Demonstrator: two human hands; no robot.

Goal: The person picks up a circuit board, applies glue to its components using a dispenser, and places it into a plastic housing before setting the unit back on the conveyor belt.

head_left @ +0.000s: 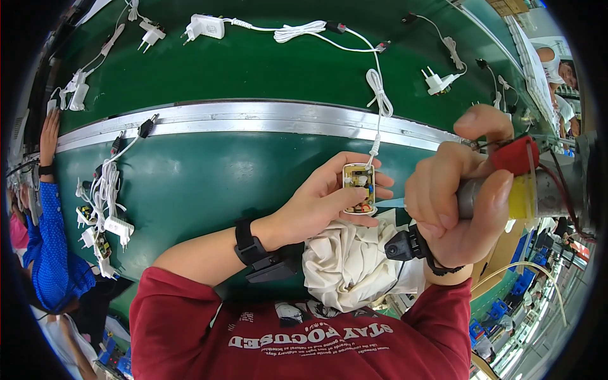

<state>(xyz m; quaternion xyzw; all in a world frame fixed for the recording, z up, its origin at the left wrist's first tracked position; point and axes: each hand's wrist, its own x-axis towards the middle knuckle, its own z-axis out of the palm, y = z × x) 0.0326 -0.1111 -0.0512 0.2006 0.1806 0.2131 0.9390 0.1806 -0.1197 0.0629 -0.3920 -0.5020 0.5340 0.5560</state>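
My left hand holds an open white power adapter with its circuit board facing up, the thumb pressed across the components. A white cord with a tied coil leads from the adapter's far end over the metal rail. My right hand is wrapped round a grey cylindrical tool with a yellow band and a red part on top. The tool's pale blue tapered nozzle points left, its tip at the near right edge of the adapter. Below both hands lies a crumpled off-white cloth.
A silver rail crosses the green work surface. Bundled adapters and cords lie at left. Beyond the rail are more corded adapters. At the far left, a co-worker's blue sleeve and hand reach the rail's end.
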